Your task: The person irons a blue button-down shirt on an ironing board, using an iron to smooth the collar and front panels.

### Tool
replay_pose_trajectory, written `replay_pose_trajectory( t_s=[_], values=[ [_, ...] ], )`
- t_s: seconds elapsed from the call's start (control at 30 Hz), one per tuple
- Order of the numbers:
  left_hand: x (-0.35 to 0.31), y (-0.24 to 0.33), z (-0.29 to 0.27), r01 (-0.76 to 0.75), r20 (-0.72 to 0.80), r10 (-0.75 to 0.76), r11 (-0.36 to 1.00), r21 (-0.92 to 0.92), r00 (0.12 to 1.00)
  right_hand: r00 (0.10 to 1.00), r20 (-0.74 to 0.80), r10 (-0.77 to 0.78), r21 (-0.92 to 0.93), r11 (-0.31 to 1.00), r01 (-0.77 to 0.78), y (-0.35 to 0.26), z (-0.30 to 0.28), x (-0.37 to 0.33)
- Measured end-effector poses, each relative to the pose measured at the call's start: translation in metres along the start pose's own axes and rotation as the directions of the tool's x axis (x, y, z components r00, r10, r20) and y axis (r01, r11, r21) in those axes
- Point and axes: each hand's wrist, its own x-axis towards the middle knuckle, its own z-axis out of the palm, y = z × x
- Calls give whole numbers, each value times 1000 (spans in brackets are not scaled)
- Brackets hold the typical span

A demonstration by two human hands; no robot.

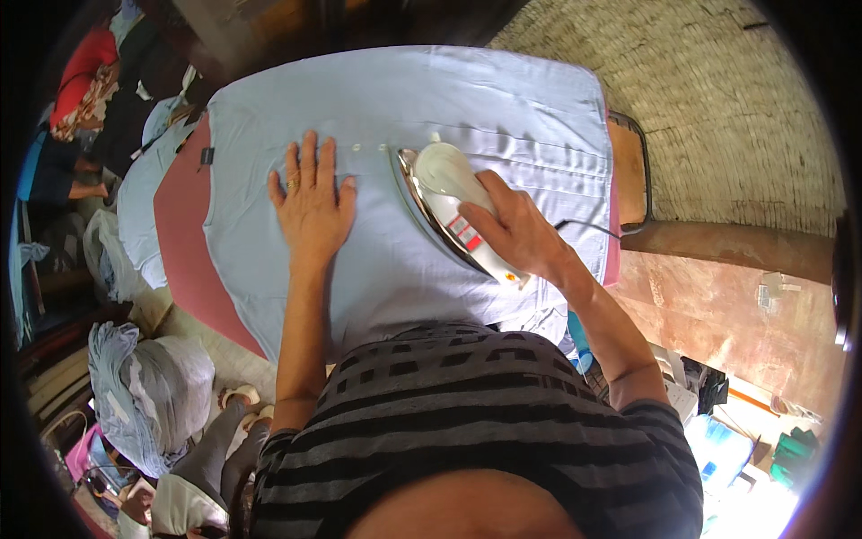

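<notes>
A light blue garment lies spread over a dark red ironing board. Small pale buttons or holes show along its middle, and folds run across its right side. My left hand rests flat on the cloth, fingers stretched out, a ring on one of them. In my right hand is the handle of a white clothes iron. The iron's metal soleplate is against the cloth, its tip pointing away and a little left. My palm hides part of the handle.
A cord runs right from the iron. The board's metal end frame stands at the right, near a woven wall. Bundled clothes lie at lower left, close to another person's legs. More people sit at upper left.
</notes>
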Motion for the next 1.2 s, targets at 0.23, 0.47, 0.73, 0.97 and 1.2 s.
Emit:
replay_pose_trajectory(
  t_s=[0.23,0.47,0.73,0.97,1.2],
  values=[
    [4,5,-4,-9,12,8,1000,29,1000,924,-31,380,513,800,-311,49,-81,-82],
    [10,88,15,-241,-1,245,955,-169,970,983,-51,-174,-133,977,166,130,-112,-73],
    [5,106,35,-136,34,135,989,54,990,958,-132,-256,-261,941,215,160,-121,-26],
    [5,113,26,-168,0,168,985,29,986,937,-243,249,276,944,-179,170,-160,-114],
    [36,201,46,-473,-165,444,796,-377,881,772,-292,564,561,755,-340,195,-222,-143]
  ],
)
